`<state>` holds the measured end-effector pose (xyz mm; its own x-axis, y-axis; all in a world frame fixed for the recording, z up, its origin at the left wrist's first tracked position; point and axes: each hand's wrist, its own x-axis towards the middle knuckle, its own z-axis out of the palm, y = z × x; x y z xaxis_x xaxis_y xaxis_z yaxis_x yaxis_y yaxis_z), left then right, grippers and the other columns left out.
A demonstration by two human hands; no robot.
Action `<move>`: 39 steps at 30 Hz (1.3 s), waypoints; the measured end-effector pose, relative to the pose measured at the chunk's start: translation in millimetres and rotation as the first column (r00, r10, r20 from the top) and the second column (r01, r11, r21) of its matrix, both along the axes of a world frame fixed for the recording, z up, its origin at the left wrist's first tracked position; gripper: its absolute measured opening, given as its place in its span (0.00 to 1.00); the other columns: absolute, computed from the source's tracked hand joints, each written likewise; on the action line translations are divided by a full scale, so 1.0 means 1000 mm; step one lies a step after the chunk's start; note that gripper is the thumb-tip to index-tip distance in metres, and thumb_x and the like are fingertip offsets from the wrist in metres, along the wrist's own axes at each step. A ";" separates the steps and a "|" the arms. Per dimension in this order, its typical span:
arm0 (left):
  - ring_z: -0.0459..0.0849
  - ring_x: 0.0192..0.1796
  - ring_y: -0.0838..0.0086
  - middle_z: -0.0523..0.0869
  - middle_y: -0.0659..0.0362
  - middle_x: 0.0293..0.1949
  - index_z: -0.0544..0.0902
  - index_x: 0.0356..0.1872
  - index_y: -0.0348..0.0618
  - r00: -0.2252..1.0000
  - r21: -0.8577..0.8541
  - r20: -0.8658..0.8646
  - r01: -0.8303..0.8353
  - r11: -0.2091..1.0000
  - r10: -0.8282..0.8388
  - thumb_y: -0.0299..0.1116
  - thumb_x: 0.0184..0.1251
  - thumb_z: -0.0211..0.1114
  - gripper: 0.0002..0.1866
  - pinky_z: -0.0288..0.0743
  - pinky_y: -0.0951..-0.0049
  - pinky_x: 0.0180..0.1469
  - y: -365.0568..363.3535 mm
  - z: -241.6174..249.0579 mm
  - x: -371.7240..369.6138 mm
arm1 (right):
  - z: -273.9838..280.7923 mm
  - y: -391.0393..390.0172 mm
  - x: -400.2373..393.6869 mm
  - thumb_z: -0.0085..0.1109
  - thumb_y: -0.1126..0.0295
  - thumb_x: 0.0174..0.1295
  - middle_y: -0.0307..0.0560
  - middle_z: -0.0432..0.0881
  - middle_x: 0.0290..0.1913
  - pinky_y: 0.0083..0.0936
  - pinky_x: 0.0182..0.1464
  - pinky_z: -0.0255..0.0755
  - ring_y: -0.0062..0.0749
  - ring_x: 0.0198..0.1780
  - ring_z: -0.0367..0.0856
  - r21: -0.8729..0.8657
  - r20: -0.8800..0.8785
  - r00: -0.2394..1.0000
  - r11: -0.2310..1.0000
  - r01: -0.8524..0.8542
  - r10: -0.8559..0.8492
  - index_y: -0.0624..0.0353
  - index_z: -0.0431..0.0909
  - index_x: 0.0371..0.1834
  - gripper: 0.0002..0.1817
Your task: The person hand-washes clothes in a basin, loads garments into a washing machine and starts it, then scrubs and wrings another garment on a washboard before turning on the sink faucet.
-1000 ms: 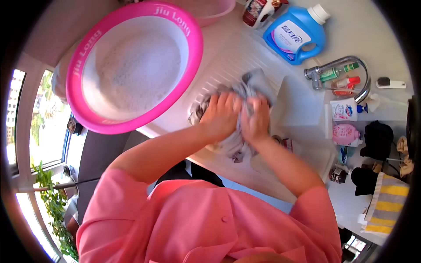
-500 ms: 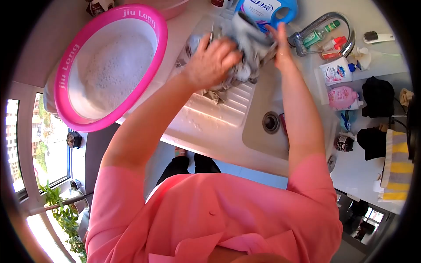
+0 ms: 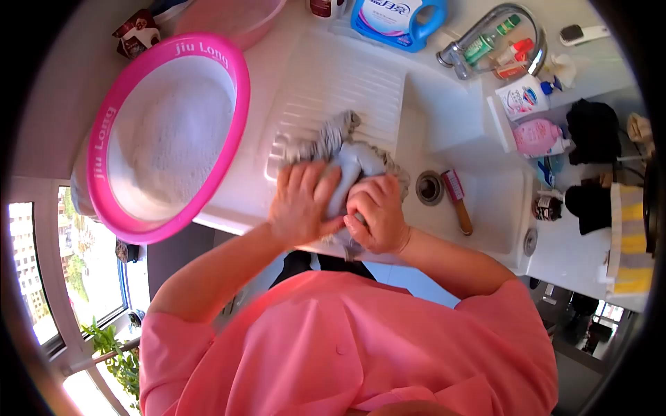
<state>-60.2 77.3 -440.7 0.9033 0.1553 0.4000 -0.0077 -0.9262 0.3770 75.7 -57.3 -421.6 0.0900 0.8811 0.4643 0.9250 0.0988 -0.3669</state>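
Observation:
A wet, bunched-up grey garment (image 3: 361, 158) lies on the ribbed washboard (image 3: 347, 80) of the white sink, near its front edge. My left hand (image 3: 303, 201) is closed over the left part of the cloth, fingers pointing away from me. On the near right part, my right hand (image 3: 378, 213) grips the cloth with curled fingers, its thumb close to the left thumb. Much of the garment under both hands is hidden. Left of it stands a pink-rimmed washbasin (image 3: 239, 104) with foamy water.
In the sink basin (image 3: 444, 104) a scrub brush (image 3: 456, 197) lies beside the drain (image 3: 429, 187). A blue detergent bottle (image 3: 395, 21) and the faucet (image 3: 454, 59) stand at the back. Pump bottles (image 3: 522, 97) and dark cloths (image 3: 593, 135) line the right side.
Both hands have brought the garment down toward me onto the front of the washboard. My right hand, spread open at the garment's side before, now grips it. The scrub brush has come into fuller view.

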 end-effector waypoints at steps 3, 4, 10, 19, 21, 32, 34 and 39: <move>0.71 0.55 0.53 0.73 0.50 0.53 0.71 0.55 0.44 0.977 -0.034 -0.049 -0.211 0.977 0.210 0.45 0.50 0.63 0.29 0.64 0.52 0.52 0.022 -0.036 0.061 | -0.049 0.057 0.050 0.55 0.67 0.52 0.54 0.73 0.35 0.42 0.42 0.64 0.48 0.39 0.72 -0.053 0.374 0.897 0.960 0.274 -0.235 0.59 0.69 0.36 0.11; 0.71 0.55 0.55 0.73 0.52 0.53 0.72 0.55 0.46 0.960 0.004 -0.090 -0.268 0.964 0.267 0.43 0.52 0.62 0.27 0.64 0.52 0.52 0.046 -0.034 0.097 | -0.051 0.088 0.080 0.57 0.65 0.52 0.56 0.73 0.36 0.40 0.41 0.66 0.50 0.39 0.72 0.013 0.154 0.916 0.928 0.372 -0.369 0.61 0.69 0.38 0.14; 0.61 0.66 0.54 0.68 0.49 0.60 0.66 0.61 0.55 0.871 -0.069 -0.148 -0.482 0.874 0.468 0.47 0.54 0.61 0.32 0.47 0.43 0.66 0.072 -0.017 0.139 | -0.010 0.114 0.102 0.51 0.42 0.56 0.61 0.62 0.64 0.50 0.64 0.52 0.58 0.65 0.57 -0.409 -0.054 0.774 0.721 0.559 -0.631 0.65 0.60 0.61 0.40; 0.70 0.55 0.54 0.73 0.50 0.51 0.65 0.60 0.49 0.872 -0.010 -0.091 -0.484 0.875 0.481 0.37 0.60 0.52 0.24 0.59 0.48 0.56 0.063 -0.022 0.156 | -0.047 0.118 0.130 0.51 0.52 0.58 0.57 0.74 0.46 0.47 0.47 0.62 0.55 0.46 0.70 0.023 0.043 0.926 0.927 0.375 -0.375 0.61 0.69 0.45 0.23; 0.70 0.54 0.55 0.74 0.51 0.50 0.66 0.59 0.49 0.838 -0.006 -0.142 -0.533 0.846 0.527 0.36 0.62 0.50 0.22 0.59 0.49 0.55 0.064 -0.014 0.161 | -0.047 0.128 0.141 0.51 0.52 0.58 0.55 0.74 0.47 0.46 0.48 0.62 0.54 0.47 0.70 -0.011 0.048 0.926 0.927 0.376 -0.375 0.61 0.70 0.45 0.22; 0.71 0.57 0.53 0.72 0.44 0.55 0.59 0.65 0.39 0.897 0.113 -0.284 -0.318 0.941 0.337 0.36 0.52 0.61 0.37 0.62 0.55 0.59 0.052 -0.012 0.134 | -0.047 0.101 0.118 0.51 0.53 0.57 0.60 0.69 0.55 0.44 0.58 0.58 0.53 0.56 0.66 -0.087 0.118 0.932 0.931 0.354 -0.343 0.65 0.64 0.55 0.30; 0.71 0.58 0.54 0.72 0.45 0.56 0.59 0.65 0.40 0.931 0.172 -0.007 -0.358 0.918 0.364 0.36 0.51 0.63 0.38 0.64 0.57 0.58 0.074 -0.047 0.166 | -0.052 0.115 0.135 0.53 0.54 0.56 0.59 0.70 0.53 0.42 0.56 0.61 0.52 0.56 0.67 -0.196 0.106 0.917 0.896 0.399 -0.386 0.63 0.65 0.55 0.29; 0.71 0.57 0.54 0.74 0.47 0.53 0.63 0.62 0.40 0.896 -0.347 -0.028 -0.425 0.836 0.443 0.41 0.46 0.71 0.40 0.64 0.58 0.58 0.044 0.001 0.107 | -0.016 0.081 0.106 0.61 0.47 0.51 0.58 0.71 0.54 0.42 0.58 0.61 0.52 0.58 0.66 -0.178 -0.306 0.887 0.936 0.305 -0.347 0.63 0.64 0.55 0.36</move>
